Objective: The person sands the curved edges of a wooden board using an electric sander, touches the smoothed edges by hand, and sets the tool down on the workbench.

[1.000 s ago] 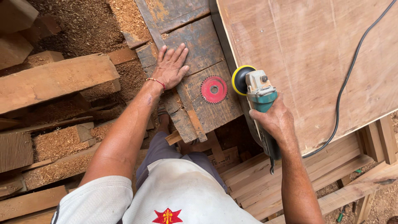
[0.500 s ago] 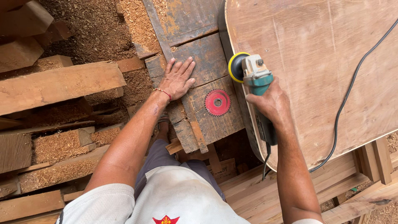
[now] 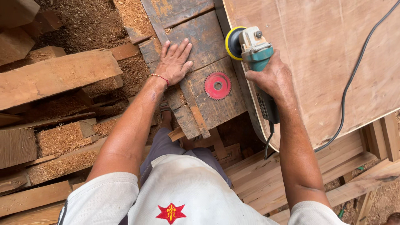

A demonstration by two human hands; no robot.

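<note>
Dark plank bench (image 3: 200, 33) carries 1 red saw blade (image 3: 217, 86).

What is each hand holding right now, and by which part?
The right hand grips the angle grinder around its teal body. The left hand holds nothing, resting flat on a dark plank.

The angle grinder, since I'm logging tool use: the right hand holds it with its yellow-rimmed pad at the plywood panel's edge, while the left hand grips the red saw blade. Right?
Not quite. In the head view the left hand lies flat on the dark weathered board, apart from the red saw blade, which rests untouched beside it. The rest stands: the right hand holds the angle grinder at the plywood panel edge.
</note>
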